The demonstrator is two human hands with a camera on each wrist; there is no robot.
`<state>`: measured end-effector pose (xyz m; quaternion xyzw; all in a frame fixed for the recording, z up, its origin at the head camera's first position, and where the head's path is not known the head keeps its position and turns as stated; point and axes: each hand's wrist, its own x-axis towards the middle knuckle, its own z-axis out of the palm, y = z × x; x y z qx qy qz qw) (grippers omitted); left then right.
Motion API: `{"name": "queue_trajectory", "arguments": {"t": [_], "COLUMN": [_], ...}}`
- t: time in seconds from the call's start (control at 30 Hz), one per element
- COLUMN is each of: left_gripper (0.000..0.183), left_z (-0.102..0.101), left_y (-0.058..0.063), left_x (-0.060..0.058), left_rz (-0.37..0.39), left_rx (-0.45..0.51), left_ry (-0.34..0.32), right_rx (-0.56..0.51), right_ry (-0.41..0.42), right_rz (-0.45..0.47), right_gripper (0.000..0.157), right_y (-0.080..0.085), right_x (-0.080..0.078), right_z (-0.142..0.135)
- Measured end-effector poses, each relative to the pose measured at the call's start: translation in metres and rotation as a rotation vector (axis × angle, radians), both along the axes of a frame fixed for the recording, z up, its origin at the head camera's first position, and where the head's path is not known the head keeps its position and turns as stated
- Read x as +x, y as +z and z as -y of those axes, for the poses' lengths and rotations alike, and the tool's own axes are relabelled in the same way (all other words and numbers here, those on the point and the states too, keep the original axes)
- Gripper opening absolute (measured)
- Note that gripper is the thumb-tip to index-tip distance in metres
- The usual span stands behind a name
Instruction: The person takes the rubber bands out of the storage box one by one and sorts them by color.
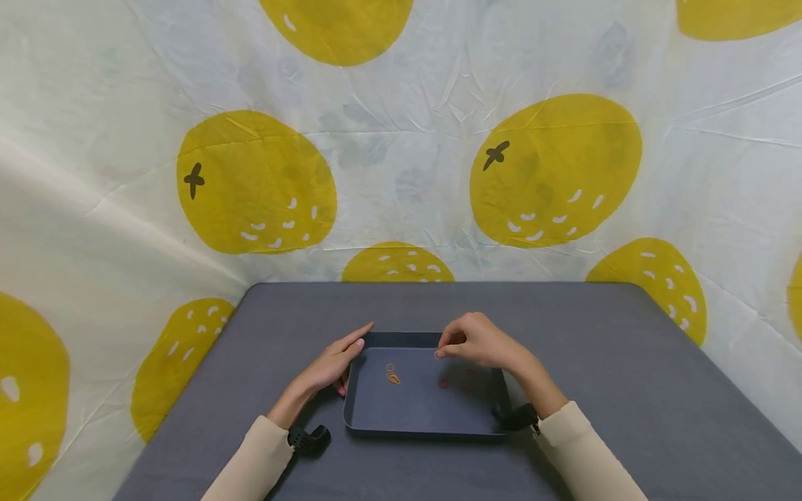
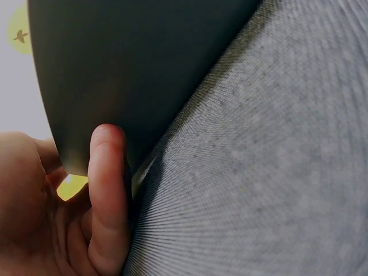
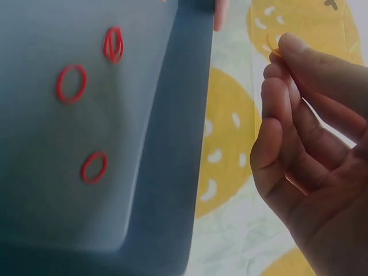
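A shallow dark grey tray (image 1: 426,426) holds small rubber bands. My left hand (image 1: 330,367) holds the tray's left wall, thumb at the rim; in the left wrist view a finger (image 2: 108,190) lies against the outer side. Over the tray's far right part, my right hand (image 1: 479,339) pinches a yellow-orange rubber band (image 3: 274,49) between thumb and forefinger, and its other fingers are curled. Orange bands (image 1: 392,378) lie together in the tray's left half. On the right side are red bands, among them a twisted one (image 3: 113,45) and a round one (image 3: 71,84).
The tray stands on a grey cloth-covered table (image 1: 301,306). Behind it hangs a pale curtain (image 1: 401,195) printed with yellow fruit. Black wrist devices (image 1: 309,441) sit on both wrists, the right one beside the tray's near right corner.
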<state>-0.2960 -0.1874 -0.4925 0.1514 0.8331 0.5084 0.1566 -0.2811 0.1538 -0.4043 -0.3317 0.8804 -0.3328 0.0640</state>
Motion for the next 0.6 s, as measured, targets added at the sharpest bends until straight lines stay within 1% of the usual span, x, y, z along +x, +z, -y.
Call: {"name": "queue_trajectory", "arguments": {"t": [0.13,0.27,0.6], "left_gripper": [0.049,0.049,0.049], "left_z": [0.001,0.001,0.0], "left_y": [-0.002,-0.001,0.001], "left_x": [0.0,0.0,0.0], "left_rz": [0.004,0.006,0.012], "left_rx": [0.004,0.01,0.017], "left_ry": [0.002,0.0,-0.002], "right_rx": [-0.016,-0.032,-0.026], "right_ry": [-0.024,-0.044,-0.118], "right_rz": [0.023,0.033,0.011], "right_gripper": [0.008,0.008,0.012], "right_y": [0.0,0.0,0.007], "right_x": [0.001,0.001,0.0], "right_z": [-0.012,-0.025,-0.062]}}
